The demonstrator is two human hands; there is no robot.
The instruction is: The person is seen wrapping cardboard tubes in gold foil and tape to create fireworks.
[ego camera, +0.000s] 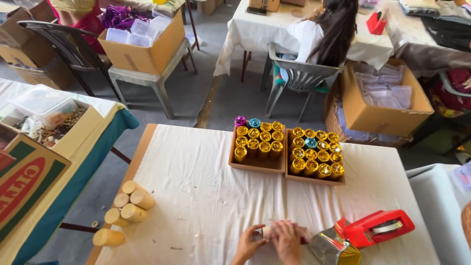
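left hand (247, 244) and right hand (287, 240) — fingers clamped on small roll (267, 230) | red tape dispenser (378, 228) beside — gold foil (333, 248) touching

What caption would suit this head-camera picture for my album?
Two hands, left hand and right hand, hold a small roll beside gold foil and a red tape dispenser.

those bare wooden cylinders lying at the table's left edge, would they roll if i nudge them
Probably. The plain cylinders lie on their sides in a loose pile near the table edge, so a nudge could send one rolling off. They look rigid and smooth, and likely light.
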